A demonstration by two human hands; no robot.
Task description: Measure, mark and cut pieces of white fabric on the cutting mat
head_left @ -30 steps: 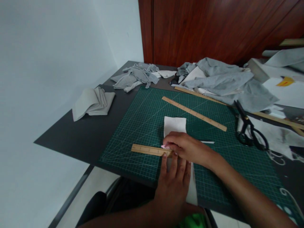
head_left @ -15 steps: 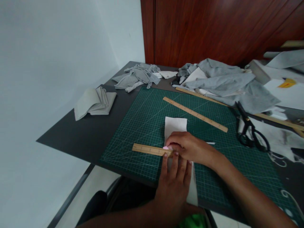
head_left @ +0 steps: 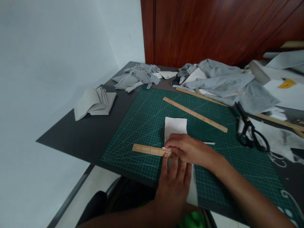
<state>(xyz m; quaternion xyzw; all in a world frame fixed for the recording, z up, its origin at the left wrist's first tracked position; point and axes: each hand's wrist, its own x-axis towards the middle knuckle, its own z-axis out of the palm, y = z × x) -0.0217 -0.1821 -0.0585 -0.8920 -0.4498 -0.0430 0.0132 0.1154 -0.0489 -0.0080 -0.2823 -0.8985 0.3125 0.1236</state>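
Note:
A white strip of fabric [head_left: 176,125] lies lengthwise on the green cutting mat [head_left: 133,126]. Across it rests a short wooden ruler [head_left: 147,149]. My left hand [head_left: 174,183] lies flat with fingers stretched out, its fingertips pressing the ruler onto the fabric. Just above those fingertips, my right hand [head_left: 186,146] is closed in a pinch round a small pink piece of tailor's chalk [head_left: 166,148], held at the ruler's far edge. Most of the chalk is hidden by the fingers, and the ruler's right part is covered by my hands.
A second wooden ruler [head_left: 194,114] lies farther back on the mat. Black-handled scissors [head_left: 249,129] sit at the right. Grey fabric scraps [head_left: 220,77] are heaped behind, beside a long wooden ruler [head_left: 201,96]. Folded pale cloth [head_left: 95,103] lies left, near the white wall [head_left: 59,63].
My right hand has shifted slightly down and to the left with the chalk, along the ruler's edge. My left hand and the ruler stay in place.

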